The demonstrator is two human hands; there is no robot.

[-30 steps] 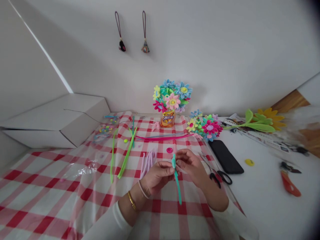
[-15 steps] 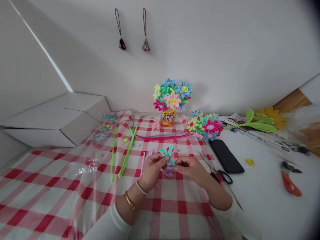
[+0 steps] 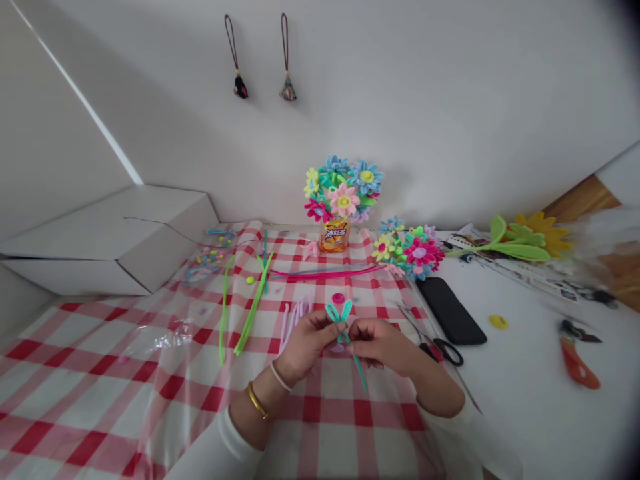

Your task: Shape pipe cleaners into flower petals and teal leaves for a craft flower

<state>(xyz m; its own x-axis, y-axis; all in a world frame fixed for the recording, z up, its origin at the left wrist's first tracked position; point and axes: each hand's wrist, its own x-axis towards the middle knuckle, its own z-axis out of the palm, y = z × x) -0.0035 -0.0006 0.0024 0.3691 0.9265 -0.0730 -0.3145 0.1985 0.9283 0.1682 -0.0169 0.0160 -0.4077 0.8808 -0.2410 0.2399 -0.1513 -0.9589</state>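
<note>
A teal pipe cleaner (image 3: 346,309), bent into two loops at the top, is pinched between my two hands above the checked cloth. My left hand (image 3: 314,340) grips it just below the loops with thumb and forefinger. My right hand (image 3: 379,343) has its fingers closed on the lower part, where a straight tail hangs down past them. Behind my left hand lie several lilac pipe cleaners (image 3: 299,313), partly hidden by it. A small pink ring-shaped piece (image 3: 338,298) rests on the cloth just beyond the loops.
Scissors (image 3: 445,351) and a black phone (image 3: 451,311) lie to the right, with orange-handled pliers (image 3: 576,360) farther out. Green pipe cleaners (image 3: 254,307) lie left, near a white box (image 3: 135,233). Fuzzy flowers stand in a cup (image 3: 333,236) at the back; another bunch (image 3: 413,251) lies beside it.
The teal loops have turned more upright and now stand close together. The tail has swung to hang below my right hand, which has shifted slightly nearer my left.
</note>
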